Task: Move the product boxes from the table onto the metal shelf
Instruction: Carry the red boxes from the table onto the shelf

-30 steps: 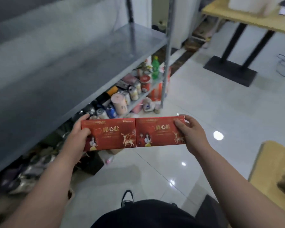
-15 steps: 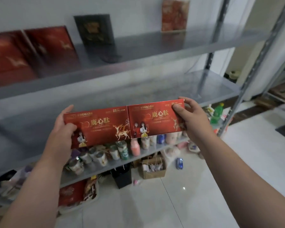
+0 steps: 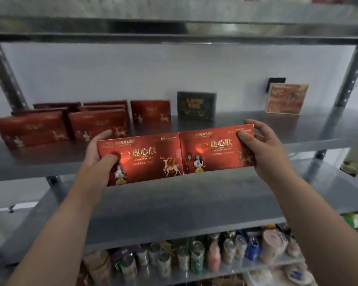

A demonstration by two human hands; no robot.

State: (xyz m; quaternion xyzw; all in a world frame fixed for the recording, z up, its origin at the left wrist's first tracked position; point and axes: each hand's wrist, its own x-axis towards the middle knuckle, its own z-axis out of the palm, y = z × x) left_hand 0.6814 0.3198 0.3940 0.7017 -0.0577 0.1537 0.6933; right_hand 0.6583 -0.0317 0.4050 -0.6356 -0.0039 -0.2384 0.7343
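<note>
The left hand [image 3: 95, 153] grips the left end of the left red box [image 3: 145, 159], thumb on its face and fingers behind. That box butts against the right red box [image 3: 215, 149], whose right end the right hand [image 3: 260, 147] grips the same way. The pair hangs in the air just in front of the metal shelf [image 3: 256, 124], at its front edge and not yet resting on it. To set them down well, I judge that both hands should press inward so the seam between the boxes does not open. They should lift the lower edges clear of the shelf lip, carry the pair to the stretch of shelf in front of the lone red box [image 3: 150, 111] and the dark box [image 3: 196, 106], and lower both ends together before letting go. By count, two boxes are in hand. On the shelf, from the left, stands a leaning cluster of red boxes [image 3: 31, 131], seemingly six in three rows of two, though blur leaves the far ones uncertain. Then come one lone red box, one dark box and, far right, one orange box [image 3: 286, 99].
</note>
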